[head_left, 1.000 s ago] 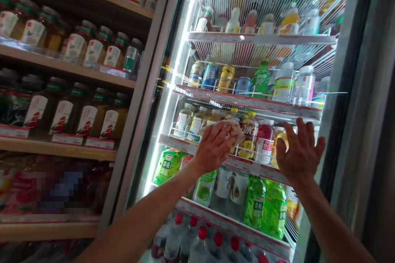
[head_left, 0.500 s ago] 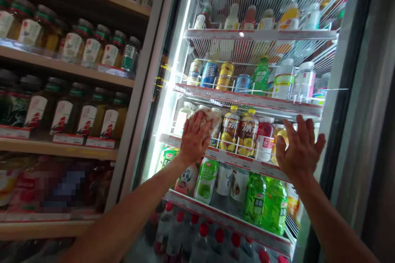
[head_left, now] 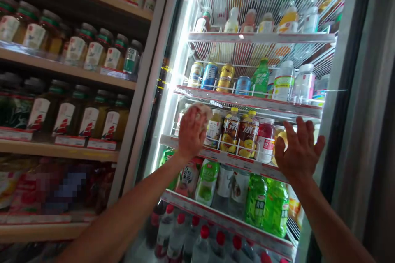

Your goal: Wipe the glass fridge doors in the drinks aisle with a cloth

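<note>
Under the fingers of my left hand (head_left: 189, 135) is a crumpled, pale cloth (head_left: 204, 111), pressed flat to the glass door of a lit drinks fridge. Part of the cloth is hidden by that hand. My right hand (head_left: 300, 148) has its fingers spread and holds nothing; it is up at the glass on the right side, and whether the palm touches cannot be told. Behind the glass, between the two hands, stand iced tea bottles (head_left: 247, 135) with yellow caps and a red drink bottle (head_left: 265, 139).
Inside the fridge, wire shelves (head_left: 259, 38) carry bottles and cans, with green bottles (head_left: 256, 201) lower down. To the left, a wooden rack (head_left: 70, 148) holds rows of bottled drinks. The fridge's metal frame (head_left: 341, 131) runs along the right.
My left hand has slid a little left and the cloth with it, uncovering a bottle behind the glass. My right hand has stayed nearly in place.
</note>
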Action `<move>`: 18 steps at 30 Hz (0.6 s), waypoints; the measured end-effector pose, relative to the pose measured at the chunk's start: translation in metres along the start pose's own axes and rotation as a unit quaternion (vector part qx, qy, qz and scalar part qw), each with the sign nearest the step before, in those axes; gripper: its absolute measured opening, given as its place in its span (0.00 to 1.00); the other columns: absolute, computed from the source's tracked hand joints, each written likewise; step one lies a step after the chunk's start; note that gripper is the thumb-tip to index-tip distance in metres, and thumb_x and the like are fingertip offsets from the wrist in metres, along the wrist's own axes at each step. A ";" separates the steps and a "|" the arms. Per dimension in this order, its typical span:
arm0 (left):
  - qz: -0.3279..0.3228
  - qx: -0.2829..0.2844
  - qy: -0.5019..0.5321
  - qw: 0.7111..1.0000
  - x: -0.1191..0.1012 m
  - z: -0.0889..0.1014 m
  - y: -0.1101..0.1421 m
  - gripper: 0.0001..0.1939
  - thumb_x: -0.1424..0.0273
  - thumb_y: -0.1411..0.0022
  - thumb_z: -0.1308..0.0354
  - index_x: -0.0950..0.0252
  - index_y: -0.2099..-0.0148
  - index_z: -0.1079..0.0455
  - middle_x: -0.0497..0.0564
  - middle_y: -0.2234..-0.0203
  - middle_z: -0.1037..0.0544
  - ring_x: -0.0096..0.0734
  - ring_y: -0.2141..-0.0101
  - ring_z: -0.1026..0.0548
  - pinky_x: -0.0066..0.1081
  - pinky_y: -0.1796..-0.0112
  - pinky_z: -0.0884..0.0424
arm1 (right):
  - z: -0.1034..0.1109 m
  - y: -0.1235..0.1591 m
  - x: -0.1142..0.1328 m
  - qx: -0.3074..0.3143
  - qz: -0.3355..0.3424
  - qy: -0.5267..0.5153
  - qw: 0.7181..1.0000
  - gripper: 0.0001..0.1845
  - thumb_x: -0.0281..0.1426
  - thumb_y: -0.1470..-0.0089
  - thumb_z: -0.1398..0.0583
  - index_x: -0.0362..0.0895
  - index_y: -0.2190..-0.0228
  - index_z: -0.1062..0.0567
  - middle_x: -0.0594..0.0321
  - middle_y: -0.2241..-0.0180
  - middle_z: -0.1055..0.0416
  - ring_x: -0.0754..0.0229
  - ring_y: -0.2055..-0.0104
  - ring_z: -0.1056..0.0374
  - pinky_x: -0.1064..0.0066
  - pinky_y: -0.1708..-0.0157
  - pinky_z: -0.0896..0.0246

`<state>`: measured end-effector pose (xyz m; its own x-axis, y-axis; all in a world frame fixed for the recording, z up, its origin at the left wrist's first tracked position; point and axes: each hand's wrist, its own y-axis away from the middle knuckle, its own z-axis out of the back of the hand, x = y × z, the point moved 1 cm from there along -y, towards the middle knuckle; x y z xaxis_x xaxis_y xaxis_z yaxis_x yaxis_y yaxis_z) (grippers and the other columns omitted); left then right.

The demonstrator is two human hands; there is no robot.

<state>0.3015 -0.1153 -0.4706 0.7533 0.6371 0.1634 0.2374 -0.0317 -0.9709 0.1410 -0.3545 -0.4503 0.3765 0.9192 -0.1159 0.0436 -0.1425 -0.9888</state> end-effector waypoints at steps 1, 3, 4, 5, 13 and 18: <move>-0.044 0.026 0.011 0.999 -0.021 -0.003 -0.002 0.22 0.67 0.40 0.52 0.65 0.44 0.41 0.59 0.40 0.44 0.42 0.39 0.50 0.45 0.42 0.47 | 0.000 0.000 0.000 -0.001 0.000 0.001 1.000 0.24 0.37 0.42 0.52 0.45 0.45 0.39 0.53 0.39 0.48 0.50 0.36 0.55 0.50 0.41 0.64; -0.122 0.077 0.033 0.989 -0.055 -0.009 -0.004 0.21 0.66 0.40 0.52 0.63 0.44 0.40 0.57 0.41 0.43 0.41 0.38 0.51 0.45 0.42 0.48 | 0.000 0.000 -0.001 -0.003 0.001 0.002 1.000 0.24 0.37 0.42 0.52 0.45 0.46 0.38 0.53 0.39 0.48 0.50 0.36 0.55 0.51 0.41 0.64; -0.151 0.094 0.042 0.983 -0.066 -0.011 -0.004 0.21 0.66 0.40 0.52 0.62 0.45 0.40 0.56 0.41 0.43 0.41 0.38 0.51 0.44 0.42 0.48 | 0.000 0.000 -0.002 -0.003 0.002 0.001 1.000 0.24 0.37 0.42 0.53 0.45 0.46 0.38 0.53 0.40 0.48 0.50 0.36 0.55 0.50 0.41 0.64; -0.170 0.106 0.048 0.979 -0.071 -0.013 -0.005 0.21 0.65 0.40 0.52 0.61 0.44 0.40 0.55 0.41 0.42 0.40 0.38 0.51 0.44 0.42 0.48 | 0.000 0.000 -0.002 -0.001 0.003 -0.001 1.000 0.24 0.37 0.42 0.53 0.45 0.46 0.38 0.53 0.40 0.48 0.50 0.36 0.55 0.50 0.41 0.63; 0.103 0.003 -0.030 0.994 0.002 -0.011 -0.029 0.22 0.67 0.38 0.55 0.67 0.43 0.42 0.61 0.41 0.43 0.43 0.39 0.49 0.49 0.43 0.47 | 0.003 0.003 -0.001 0.009 0.003 -0.010 1.000 0.25 0.36 0.43 0.52 0.44 0.45 0.39 0.53 0.39 0.49 0.49 0.36 0.56 0.49 0.41 0.65; -0.041 0.047 0.010 0.998 -0.039 -0.016 -0.027 0.22 0.67 0.39 0.54 0.66 0.43 0.42 0.60 0.41 0.44 0.41 0.38 0.52 0.45 0.41 0.48 | 0.001 0.003 -0.002 0.008 0.005 -0.010 1.000 0.25 0.36 0.43 0.51 0.44 0.44 0.40 0.52 0.39 0.49 0.49 0.36 0.56 0.49 0.41 0.65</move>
<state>0.2752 -0.1518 -0.4483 0.7461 0.6188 0.2460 0.2413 0.0931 -0.9660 0.1393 -0.3561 -0.4532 0.3578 0.9250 -0.1278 0.0256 -0.1465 -0.9889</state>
